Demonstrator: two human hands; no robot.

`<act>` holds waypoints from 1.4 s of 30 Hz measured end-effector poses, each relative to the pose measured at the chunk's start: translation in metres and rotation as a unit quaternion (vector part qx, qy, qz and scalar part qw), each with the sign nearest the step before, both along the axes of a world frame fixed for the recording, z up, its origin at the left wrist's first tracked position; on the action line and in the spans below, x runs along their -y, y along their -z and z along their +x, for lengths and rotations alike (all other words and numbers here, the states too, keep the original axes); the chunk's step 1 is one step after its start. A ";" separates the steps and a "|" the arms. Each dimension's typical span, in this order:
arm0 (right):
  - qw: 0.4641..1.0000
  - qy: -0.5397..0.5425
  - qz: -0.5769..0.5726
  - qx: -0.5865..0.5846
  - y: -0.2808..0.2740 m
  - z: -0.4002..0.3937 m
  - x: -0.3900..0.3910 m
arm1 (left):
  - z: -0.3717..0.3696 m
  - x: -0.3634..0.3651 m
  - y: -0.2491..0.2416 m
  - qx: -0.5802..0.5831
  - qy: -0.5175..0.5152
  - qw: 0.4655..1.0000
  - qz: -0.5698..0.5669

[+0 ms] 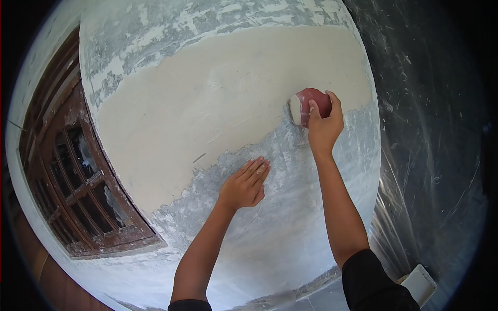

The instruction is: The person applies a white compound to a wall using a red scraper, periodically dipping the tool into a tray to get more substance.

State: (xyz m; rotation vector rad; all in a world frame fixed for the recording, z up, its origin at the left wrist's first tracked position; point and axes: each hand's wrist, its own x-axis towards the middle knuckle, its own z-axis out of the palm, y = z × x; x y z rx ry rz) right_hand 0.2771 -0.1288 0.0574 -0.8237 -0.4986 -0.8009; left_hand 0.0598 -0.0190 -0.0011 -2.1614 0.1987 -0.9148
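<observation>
My right hand [326, 127] grips a reddish putty spreader [317, 102], thumb on its near face and fingers around its right side. Cream-coloured filler coats the spreader's left edge, which is at the wall near the lower border of a broad cream filler patch [223, 88]. Lower and to the left, my left hand [244, 181] lies with its fingers stretched out against the bare grey wall [280, 228], just below the patch's ragged edge. Pale specks show on its fingers. No object is visible in that hand.
A brown wooden window frame [85, 179] with dark panes is set into the wall on the left. Dark, shiny sheeting [425, 129] runs along the right. A white rectangular container [419, 285] sits at lower right, partly behind my sleeve.
</observation>
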 end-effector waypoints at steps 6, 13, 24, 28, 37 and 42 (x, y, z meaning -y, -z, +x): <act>0.935 -0.198 -0.139 0.261 -0.014 -0.120 -0.041 | -0.009 -0.006 0.005 -0.081 -0.092 0.987 -0.101; 0.997 0.060 -0.028 0.027 -0.013 0.002 -0.005 | 0.000 0.000 0.000 0.004 -0.008 1.000 -0.011; 0.958 -0.151 -0.095 0.226 -0.028 -0.117 -0.053 | -0.004 -0.019 0.014 -0.023 -0.032 0.998 -0.047; 0.998 0.000 -0.037 0.043 -0.019 -0.011 -0.020 | 0.000 0.002 -0.001 0.006 0.000 1.000 -0.014; 0.933 -0.205 -0.133 0.265 -0.018 -0.109 -0.038 | -0.003 -0.007 0.006 -0.016 -0.014 0.999 -0.033; 0.989 -0.071 -0.071 0.109 -0.016 -0.007 -0.019 | -0.001 0.002 -0.001 -0.001 -0.006 1.000 -0.017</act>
